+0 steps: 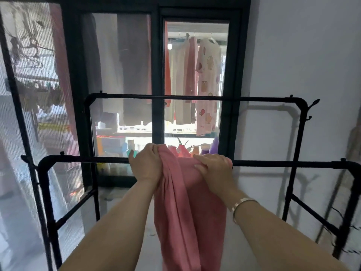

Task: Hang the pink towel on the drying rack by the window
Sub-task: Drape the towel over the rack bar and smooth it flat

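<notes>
In the head view, the pink towel (187,208) is draped over the near top bar of the black drying rack (273,163), about midway along that bar, with most of its length hanging down the near side in long folds and a bunched upper part rising just past the bar. The left hand (145,163) is closed around the towel's left edge right at the bar, thumb side up, gripping a gathered fold. The right hand (214,169) lies palm down on the towel where it crosses the bar, fingers stretched leftward and pressing the cloth flat; a light bracelet (242,205) circles that wrist. The rack's far top bar (195,97) runs parallel behind and higher in the picture, bare of cloth. Beyond it stands the dark-framed window (158,75), through which hung clothes (207,81) and a row of coloured bottles (205,148) on the sill show. A white wall (302,55) fills the right side.
</notes>
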A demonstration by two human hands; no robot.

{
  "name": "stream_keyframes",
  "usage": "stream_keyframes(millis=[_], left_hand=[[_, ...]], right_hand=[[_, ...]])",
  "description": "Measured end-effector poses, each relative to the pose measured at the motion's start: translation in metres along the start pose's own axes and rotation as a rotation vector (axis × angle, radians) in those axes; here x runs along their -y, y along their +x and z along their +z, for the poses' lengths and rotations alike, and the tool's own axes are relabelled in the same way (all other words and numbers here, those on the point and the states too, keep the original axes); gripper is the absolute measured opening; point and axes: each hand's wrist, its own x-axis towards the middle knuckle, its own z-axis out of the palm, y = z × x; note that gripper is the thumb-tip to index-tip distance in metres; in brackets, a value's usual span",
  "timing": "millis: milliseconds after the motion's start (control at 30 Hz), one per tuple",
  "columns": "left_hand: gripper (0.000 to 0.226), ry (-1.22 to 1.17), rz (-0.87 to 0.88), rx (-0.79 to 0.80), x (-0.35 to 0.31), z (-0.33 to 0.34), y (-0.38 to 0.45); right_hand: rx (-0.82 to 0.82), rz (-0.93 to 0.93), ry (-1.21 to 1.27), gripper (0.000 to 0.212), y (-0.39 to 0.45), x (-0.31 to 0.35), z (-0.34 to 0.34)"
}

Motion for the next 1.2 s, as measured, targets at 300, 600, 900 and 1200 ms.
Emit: stream_keyframes(millis=[300,600,900,1200], left_hand=[[0.029,0.108,0.071,0.143,0.026,-0.02,0.019],[0.06,0.192,0.264,0.154,0.021,-0.011,-0.006],[0.048,0.209,0.377,0.132,0.025,-0.021,0.003],[0.026,0.34,0.232,0.031,0.076,-0.041,0.032]], right_hand=[[-0.11,0.057,0.138,0.014,-0.001,0.008,-0.001],[0.209,-0.051,0.043,0.044,0.012,0.057,0.031],[0.123,0.102,0.27,0.022,0.016,0.061,0.042],[0.168,0.108,0.147,0.03,0.016,0.065,0.036]])
